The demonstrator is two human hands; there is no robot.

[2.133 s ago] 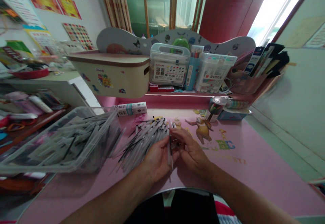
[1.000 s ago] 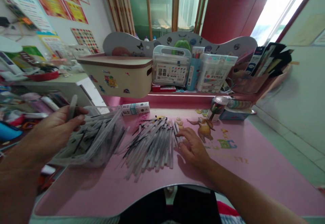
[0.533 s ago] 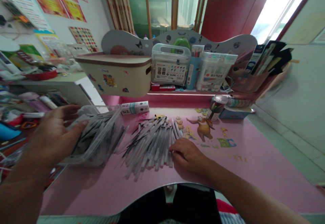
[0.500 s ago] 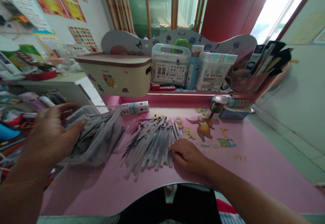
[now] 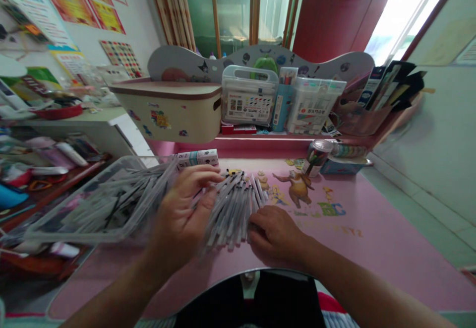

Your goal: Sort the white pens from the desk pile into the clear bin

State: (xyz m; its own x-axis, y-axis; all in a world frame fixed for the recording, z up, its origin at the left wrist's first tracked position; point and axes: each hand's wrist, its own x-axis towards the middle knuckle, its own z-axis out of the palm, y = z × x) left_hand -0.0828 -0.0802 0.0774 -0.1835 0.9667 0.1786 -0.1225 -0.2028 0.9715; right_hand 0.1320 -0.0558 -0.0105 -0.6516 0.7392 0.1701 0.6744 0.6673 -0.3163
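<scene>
A fanned pile of thin clear pen refills [image 5: 232, 209] lies on the pink desk [image 5: 372, 268]. My left hand [image 5: 189, 209] is over the pile's left side, fingers curved and apart, slightly blurred; whether it touches the refills is unclear. At the pile's right edge rests my right hand [image 5: 273, 231], fingers curled in against the outermost refills; what they may hold is hidden. To the left, a clear plastic box [image 5: 78, 238] holds many more refills [image 5: 122, 199], some leaning over its right wall.
Behind the pile lies a small white-and-teal carton [image 5: 197, 158]. A can [image 5: 318, 157] and a blue box [image 5: 344, 165] stand back right. A beige bin [image 5: 167, 112], marker cases [image 5: 251, 99] and a pen holder [image 5: 364, 117] line the shelf. Crowded shelves [image 5: 67, 169] flank the left.
My left hand has moved right, from the clear box to the refill pile. The box's left part and contents now show. My right hand has barely moved.
</scene>
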